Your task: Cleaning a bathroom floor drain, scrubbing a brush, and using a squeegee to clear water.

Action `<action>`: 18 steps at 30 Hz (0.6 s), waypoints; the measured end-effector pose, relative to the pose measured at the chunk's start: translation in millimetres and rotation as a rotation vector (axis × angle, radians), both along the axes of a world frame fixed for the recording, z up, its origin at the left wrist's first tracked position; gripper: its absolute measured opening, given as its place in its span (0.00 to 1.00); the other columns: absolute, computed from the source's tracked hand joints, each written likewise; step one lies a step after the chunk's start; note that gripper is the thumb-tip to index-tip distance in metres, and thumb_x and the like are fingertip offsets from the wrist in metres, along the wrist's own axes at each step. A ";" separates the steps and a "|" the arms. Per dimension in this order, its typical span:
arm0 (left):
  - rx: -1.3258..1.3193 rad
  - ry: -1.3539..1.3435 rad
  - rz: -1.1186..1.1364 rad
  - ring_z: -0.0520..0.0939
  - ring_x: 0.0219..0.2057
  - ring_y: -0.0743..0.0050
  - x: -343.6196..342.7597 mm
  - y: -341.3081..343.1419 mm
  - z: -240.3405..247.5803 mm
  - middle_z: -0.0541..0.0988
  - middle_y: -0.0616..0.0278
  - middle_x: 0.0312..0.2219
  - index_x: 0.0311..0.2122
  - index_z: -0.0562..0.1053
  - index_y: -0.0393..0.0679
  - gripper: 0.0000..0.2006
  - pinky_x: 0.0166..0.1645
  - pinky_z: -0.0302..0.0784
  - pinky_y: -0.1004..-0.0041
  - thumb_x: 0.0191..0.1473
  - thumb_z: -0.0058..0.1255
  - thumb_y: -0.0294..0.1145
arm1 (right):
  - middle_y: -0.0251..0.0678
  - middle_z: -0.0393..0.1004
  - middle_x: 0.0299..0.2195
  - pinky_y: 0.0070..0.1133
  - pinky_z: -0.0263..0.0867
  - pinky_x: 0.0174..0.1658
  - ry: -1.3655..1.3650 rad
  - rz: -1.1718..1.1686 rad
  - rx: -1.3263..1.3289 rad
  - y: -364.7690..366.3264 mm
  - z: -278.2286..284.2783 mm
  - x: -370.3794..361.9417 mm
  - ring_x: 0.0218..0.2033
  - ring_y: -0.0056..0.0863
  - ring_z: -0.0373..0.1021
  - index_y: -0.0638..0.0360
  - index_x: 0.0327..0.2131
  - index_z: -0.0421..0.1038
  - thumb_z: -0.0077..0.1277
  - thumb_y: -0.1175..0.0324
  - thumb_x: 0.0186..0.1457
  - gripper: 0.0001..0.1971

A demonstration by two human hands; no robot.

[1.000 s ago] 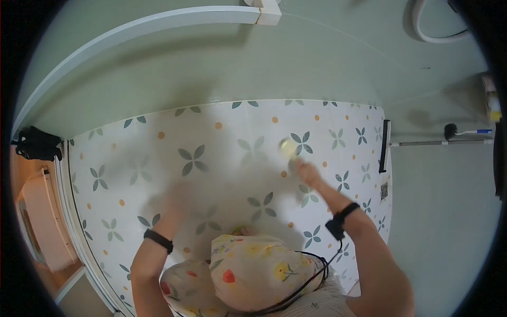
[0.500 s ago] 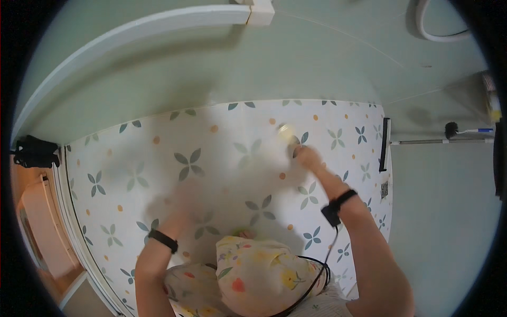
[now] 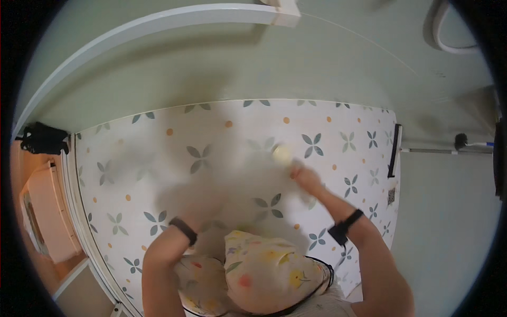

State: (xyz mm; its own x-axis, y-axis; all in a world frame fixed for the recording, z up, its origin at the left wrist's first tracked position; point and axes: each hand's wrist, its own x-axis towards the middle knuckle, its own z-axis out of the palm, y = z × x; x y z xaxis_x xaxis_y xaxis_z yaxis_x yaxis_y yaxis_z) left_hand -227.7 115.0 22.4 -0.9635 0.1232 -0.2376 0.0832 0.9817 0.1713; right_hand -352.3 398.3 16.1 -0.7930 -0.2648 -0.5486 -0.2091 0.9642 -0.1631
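A white surface printed with grey-green leaf flowers and orange dots fills the middle of the view. My right hand reaches out over it, fingers closed around a small pale yellow round thing that touches the surface. My left hand lies blurred and flat on the surface nearer to me, holding nothing. Both wrists wear a black band. A floral cloth bundle sits between my forearms at the lower edge.
A slim black bar lies along the surface's right edge, beside a rod with a black knob. A black object and peach-coloured furniture stand at the left. A white curved rail runs across pale green floor.
My right hand has shifted the pale yellow thing leftward, away from the nearby leaf flower. My left hand has stayed low on the surface, blurred with motion.
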 end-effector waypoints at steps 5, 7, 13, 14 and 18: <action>0.597 0.157 0.544 0.67 0.36 0.57 -31.7 22.1 123.1 0.68 0.53 0.33 0.37 0.63 0.38 0.15 0.44 0.58 0.65 0.40 0.39 0.28 | 0.50 0.67 0.23 0.29 0.61 0.27 0.079 0.378 0.140 85.5 1.2 -44.8 0.29 0.39 0.66 0.65 0.27 0.64 0.24 0.54 0.50 0.23; 0.183 0.072 0.334 0.69 0.33 0.59 -11.4 -22.1 72.4 0.69 0.54 0.29 0.33 0.65 0.39 0.12 0.39 0.60 0.66 0.39 0.39 0.29 | 0.49 0.67 0.29 0.30 0.61 0.28 -0.073 -0.211 0.093 18.8 23.9 -51.4 0.31 0.40 0.65 0.66 0.28 0.64 0.24 0.54 0.50 0.24; 0.053 -0.217 0.102 0.73 0.23 0.64 -17.8 11.6 46.8 0.70 0.57 0.17 0.21 0.69 0.41 0.06 0.26 0.66 0.71 0.37 0.41 0.30 | 0.45 0.65 0.14 0.30 0.61 0.23 0.074 0.229 -0.048 6.1 -19.4 61.8 0.22 0.43 0.64 0.65 0.27 0.59 0.29 0.59 0.49 0.16; 0.074 -0.238 0.113 0.74 0.21 0.65 -28.9 14.8 54.1 0.71 0.57 0.15 0.19 0.69 0.42 0.06 0.24 0.67 0.72 0.37 0.42 0.30 | 0.46 0.65 0.15 0.31 0.61 0.24 0.127 0.208 -0.046 34.7 -23.8 34.8 0.22 0.44 0.64 0.65 0.25 0.60 0.29 0.58 0.49 0.17; 0.033 -0.118 0.187 0.73 0.21 0.64 -5.8 -8.6 -8.1 0.71 0.56 0.16 0.19 0.70 0.41 0.06 0.24 0.67 0.71 0.37 0.42 0.30 | 0.52 0.66 0.20 0.33 0.60 0.28 0.122 -0.368 0.051 42.1 6.7 -18.3 0.24 0.48 0.64 0.66 0.16 0.67 0.24 0.52 0.50 0.28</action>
